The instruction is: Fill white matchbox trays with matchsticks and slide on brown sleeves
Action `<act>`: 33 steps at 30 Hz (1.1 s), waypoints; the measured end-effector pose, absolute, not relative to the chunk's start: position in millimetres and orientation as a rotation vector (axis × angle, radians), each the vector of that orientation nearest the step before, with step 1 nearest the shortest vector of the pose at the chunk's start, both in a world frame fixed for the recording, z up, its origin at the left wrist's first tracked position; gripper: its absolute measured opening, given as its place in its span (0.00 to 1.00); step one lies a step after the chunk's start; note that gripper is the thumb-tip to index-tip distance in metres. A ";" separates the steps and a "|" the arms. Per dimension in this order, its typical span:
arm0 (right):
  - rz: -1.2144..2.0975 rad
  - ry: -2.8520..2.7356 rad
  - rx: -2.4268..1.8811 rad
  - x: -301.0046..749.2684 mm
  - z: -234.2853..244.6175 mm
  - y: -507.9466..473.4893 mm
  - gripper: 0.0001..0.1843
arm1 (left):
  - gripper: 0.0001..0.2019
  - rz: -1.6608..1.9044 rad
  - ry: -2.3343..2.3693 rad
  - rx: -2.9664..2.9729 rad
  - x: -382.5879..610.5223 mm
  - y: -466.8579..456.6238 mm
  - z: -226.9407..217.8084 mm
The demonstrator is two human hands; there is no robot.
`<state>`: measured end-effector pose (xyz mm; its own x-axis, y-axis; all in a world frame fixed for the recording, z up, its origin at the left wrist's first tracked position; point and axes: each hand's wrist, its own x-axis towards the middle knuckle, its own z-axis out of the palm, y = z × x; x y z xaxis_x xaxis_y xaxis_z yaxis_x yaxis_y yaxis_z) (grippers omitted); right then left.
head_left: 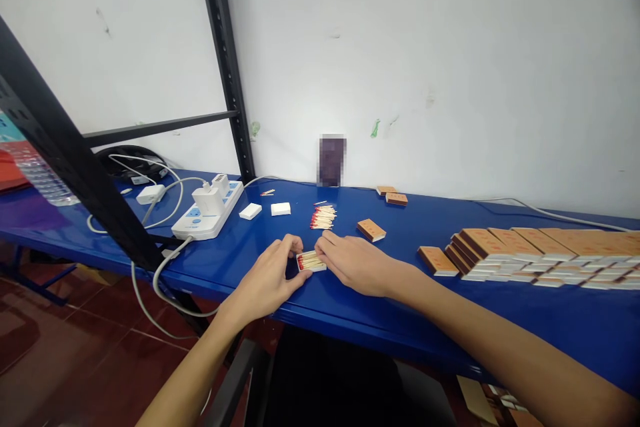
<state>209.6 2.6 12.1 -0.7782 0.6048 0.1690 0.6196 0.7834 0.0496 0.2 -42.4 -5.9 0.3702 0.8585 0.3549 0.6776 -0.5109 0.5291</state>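
A white matchbox tray (314, 267) filled with red-tipped matches (310, 260) lies near the table's front edge. My left hand (273, 275) is curled round its left end, thumb on the near side and fingers on the far side. At the right end of the tray is my right hand (353, 263), its fingers bent together at the matches; what lies between its fingertips is hidden. Just beyond, a loose pile of matches (324, 216) rests on the blue table. A brown matchbox (371, 230) sits beyond my right hand.
Stacked matchboxes (540, 250) fill the right side. Two white tray-like pieces (281, 209) lie left of the pile, near a power strip (210, 214) with cables. Two more matchboxes (397, 198) sit by the wall. A black shelf post (95, 167) rises at left.
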 end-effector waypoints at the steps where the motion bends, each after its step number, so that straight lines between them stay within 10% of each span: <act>1: -0.156 -2.819 -0.994 208.7 11.6 2.7 0.13 | 0.09 0.864 1.352 2.355 0.1 -42.6 -5.3; 33: 0.055 -2.676 -1.227 217.9 6.9 41.3 0.11 | 0.27 0.813 1.444 2.331 -3.2 -38.8 -10.1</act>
